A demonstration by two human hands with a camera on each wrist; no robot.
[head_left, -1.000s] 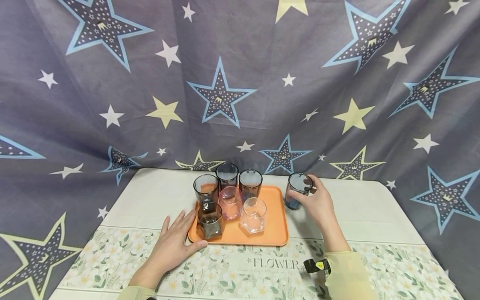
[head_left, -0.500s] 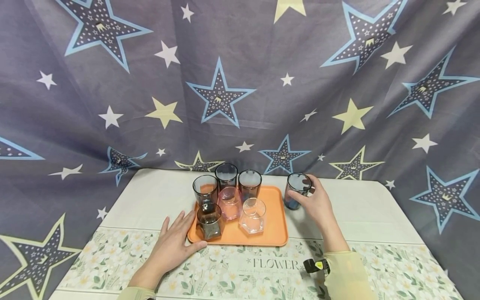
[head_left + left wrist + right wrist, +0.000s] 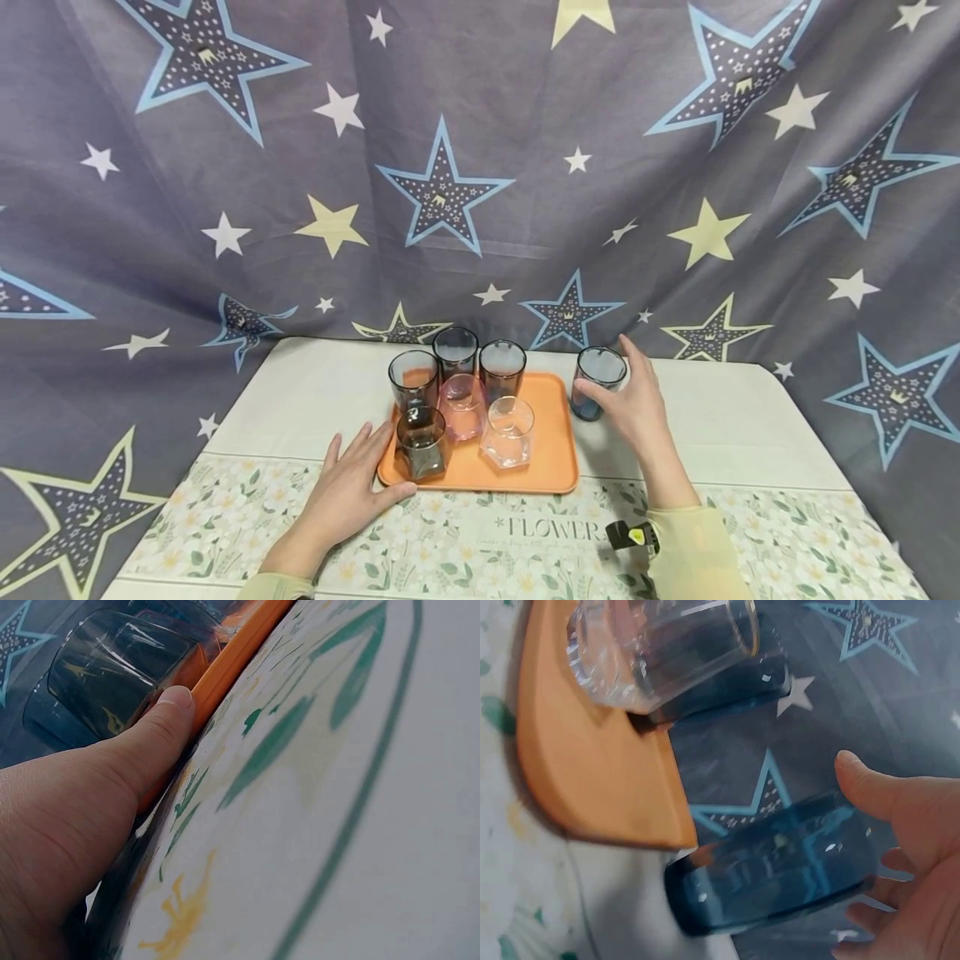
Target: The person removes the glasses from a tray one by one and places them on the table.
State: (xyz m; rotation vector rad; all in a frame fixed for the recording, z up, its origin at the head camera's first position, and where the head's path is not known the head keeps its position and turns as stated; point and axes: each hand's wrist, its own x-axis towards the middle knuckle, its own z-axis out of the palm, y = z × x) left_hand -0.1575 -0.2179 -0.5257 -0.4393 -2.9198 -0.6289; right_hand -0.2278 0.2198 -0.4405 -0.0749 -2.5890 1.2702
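Observation:
On the tabletop right of the orange tray (image 3: 551, 433) stands an upright blue-grey glass tumbler (image 3: 597, 392). My right hand (image 3: 636, 408) is spread beside it, thumb at its near side and fingers straightened up past its far side. In the right wrist view the thumb (image 3: 874, 784) sits off the tumbler (image 3: 772, 862), near its rim. My left hand (image 3: 347, 483) rests at the tray's front left corner with fingers extended along the left side. Its thumb (image 3: 161, 727) touches the front rim in the left wrist view. Nearest to it on the tray is a dark square-based glass (image 3: 422, 450).
The tray also bears a pink glass (image 3: 462, 412), a clear faceted glass (image 3: 508, 437) and several dark tumblers (image 3: 455, 350) toward the back, close together. A floral tablecloth (image 3: 465, 550) covers the table. Behind hangs a grey star-patterned curtain (image 3: 525, 233).
My right hand's fingers have straightened and come away from the tumbler they held; the tumbler stays in place. The left hand and tray have not moved.

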